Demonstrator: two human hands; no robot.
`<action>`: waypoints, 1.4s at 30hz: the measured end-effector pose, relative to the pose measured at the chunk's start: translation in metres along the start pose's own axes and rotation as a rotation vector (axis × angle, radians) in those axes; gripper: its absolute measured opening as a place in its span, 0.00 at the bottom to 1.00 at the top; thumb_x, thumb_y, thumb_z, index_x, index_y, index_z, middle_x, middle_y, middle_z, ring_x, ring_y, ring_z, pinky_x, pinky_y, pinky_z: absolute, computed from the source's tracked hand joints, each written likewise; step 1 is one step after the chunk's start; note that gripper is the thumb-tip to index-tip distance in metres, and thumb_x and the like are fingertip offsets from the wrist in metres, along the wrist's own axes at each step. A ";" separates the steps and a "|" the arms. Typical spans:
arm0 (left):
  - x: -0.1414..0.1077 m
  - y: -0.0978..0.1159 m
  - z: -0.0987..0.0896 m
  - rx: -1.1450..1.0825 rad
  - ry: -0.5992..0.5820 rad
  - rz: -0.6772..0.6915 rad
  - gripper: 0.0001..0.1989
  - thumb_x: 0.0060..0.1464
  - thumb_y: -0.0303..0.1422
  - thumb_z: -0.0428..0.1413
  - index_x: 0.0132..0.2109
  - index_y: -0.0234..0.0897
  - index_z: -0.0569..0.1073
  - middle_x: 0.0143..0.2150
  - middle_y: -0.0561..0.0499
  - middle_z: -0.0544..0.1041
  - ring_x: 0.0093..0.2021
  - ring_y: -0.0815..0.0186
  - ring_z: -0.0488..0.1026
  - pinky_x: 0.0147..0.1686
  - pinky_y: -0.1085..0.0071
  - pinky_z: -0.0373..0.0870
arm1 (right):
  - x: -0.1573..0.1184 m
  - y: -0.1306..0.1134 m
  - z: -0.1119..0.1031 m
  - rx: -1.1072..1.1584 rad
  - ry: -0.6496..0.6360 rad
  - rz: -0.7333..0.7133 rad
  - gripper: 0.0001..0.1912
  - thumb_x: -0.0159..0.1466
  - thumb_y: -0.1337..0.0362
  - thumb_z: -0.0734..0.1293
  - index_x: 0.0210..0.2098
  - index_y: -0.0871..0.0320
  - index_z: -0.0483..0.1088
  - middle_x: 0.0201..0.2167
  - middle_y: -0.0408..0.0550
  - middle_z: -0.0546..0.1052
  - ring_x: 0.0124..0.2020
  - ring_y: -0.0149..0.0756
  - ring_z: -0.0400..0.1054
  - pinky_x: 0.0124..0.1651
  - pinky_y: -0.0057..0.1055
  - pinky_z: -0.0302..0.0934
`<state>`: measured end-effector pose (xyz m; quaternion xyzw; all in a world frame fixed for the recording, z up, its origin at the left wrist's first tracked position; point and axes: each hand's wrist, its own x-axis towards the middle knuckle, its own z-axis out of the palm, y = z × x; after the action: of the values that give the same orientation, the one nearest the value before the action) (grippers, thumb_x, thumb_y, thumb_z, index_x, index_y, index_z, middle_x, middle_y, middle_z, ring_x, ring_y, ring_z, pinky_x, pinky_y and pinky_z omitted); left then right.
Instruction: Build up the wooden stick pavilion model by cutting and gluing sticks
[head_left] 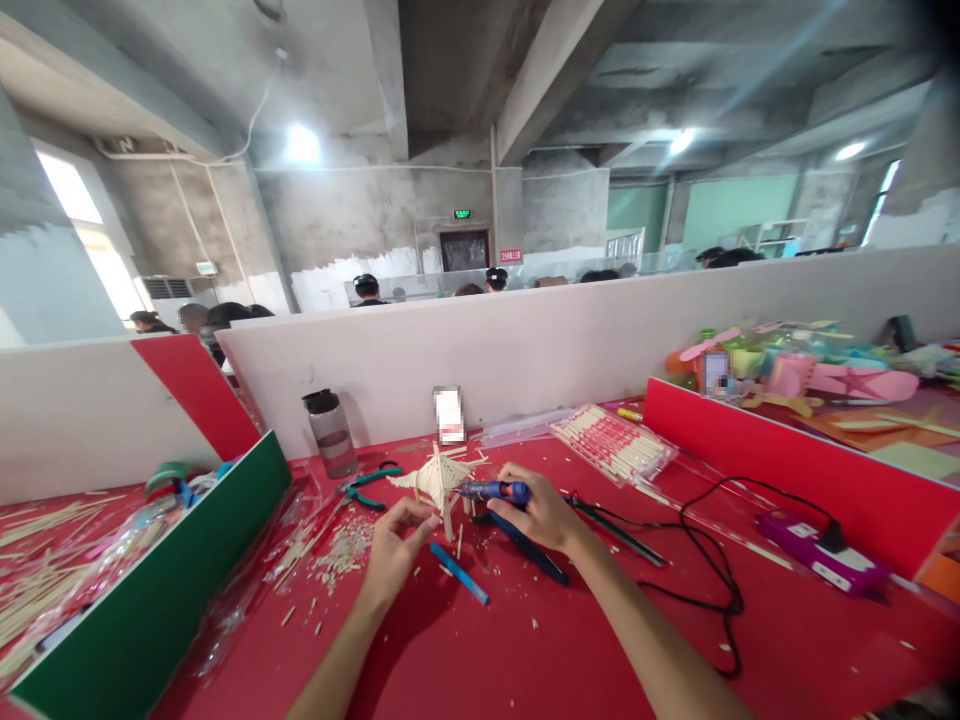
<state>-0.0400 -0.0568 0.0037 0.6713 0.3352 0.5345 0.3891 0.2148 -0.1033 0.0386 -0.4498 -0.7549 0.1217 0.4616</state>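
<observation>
A small pavilion-like model (pixel 437 482) of pale wooden sticks, with a pointed roof and thin legs, stands on the red table. Beside its lower left edge is my left hand (pixel 397 545), thumb and finger pinched at one of the model's sticks; the exact contact is small. My right hand (pixel 541 512) grips a blue hot glue gun (pixel 491 490), its nozzle pointing left at the model's right side. Below the model lies a light blue pen-like stick (pixel 459 573). A dark blue long-handled tool (pixel 529 550) rests under my right hand, partly hidden.
Green-handled pliers (pixel 367 495), stick scraps (pixel 349 550) and a water bottle (pixel 330 435) are on the left. A phone (pixel 449 415) leans behind. Packed sticks (pixel 611 440), a black cord (pixel 739 590) and a purple power strip (pixel 821 552) lie right. Green (pixel 165 590) and red dividers (pixel 795 470) flank the space.
</observation>
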 end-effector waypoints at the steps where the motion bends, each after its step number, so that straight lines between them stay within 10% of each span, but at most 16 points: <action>1: 0.000 0.001 0.000 -0.001 0.001 -0.002 0.10 0.49 0.37 0.65 0.31 0.35 0.75 0.29 0.51 0.77 0.31 0.66 0.73 0.33 0.72 0.69 | 0.000 -0.002 -0.001 0.006 -0.005 -0.020 0.14 0.65 0.52 0.66 0.30 0.55 0.67 0.31 0.43 0.70 0.31 0.34 0.66 0.35 0.28 0.57; 42: 0.000 0.004 0.001 -0.004 -0.001 -0.002 0.11 0.49 0.37 0.65 0.30 0.35 0.74 0.27 0.52 0.76 0.30 0.66 0.71 0.33 0.72 0.66 | -0.002 -0.004 0.000 -0.135 0.036 -0.055 0.15 0.66 0.52 0.65 0.30 0.55 0.67 0.33 0.44 0.70 0.31 0.34 0.66 0.36 0.29 0.58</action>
<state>-0.0390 -0.0589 0.0072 0.6705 0.3346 0.5343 0.3911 0.2130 -0.1068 0.0400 -0.4614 -0.7648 0.0496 0.4469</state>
